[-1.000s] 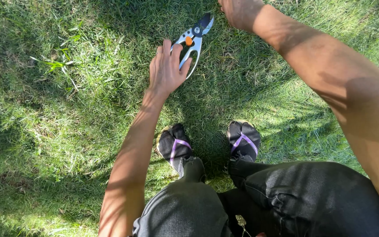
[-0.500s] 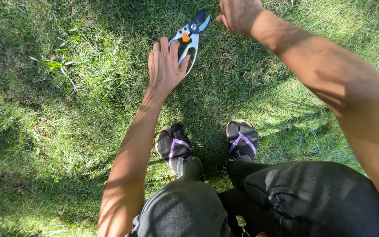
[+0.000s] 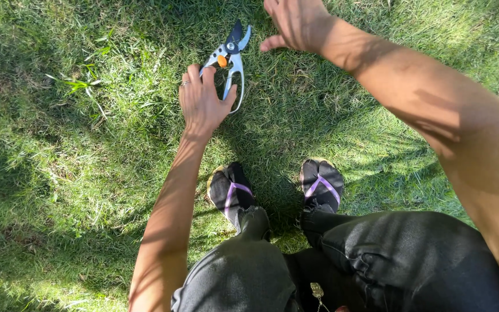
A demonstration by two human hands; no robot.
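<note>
Pruning shears w/ grey metal handles, orange lock (image 3: 228,63) on grass: I see left hand (image 3: 202,104) spread open, fingertips touching handles; long axis runs away, blades far end. Right hand (image 3: 294,23) open, empty, just beside blades.

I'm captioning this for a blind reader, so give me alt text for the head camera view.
A person crouching on sunlit grass lays the left hand on grey-handled pruning shears lying on the ground, while the right hand hovers open just beyond them. Below are dark trousers and sandals with purple straps.
</note>
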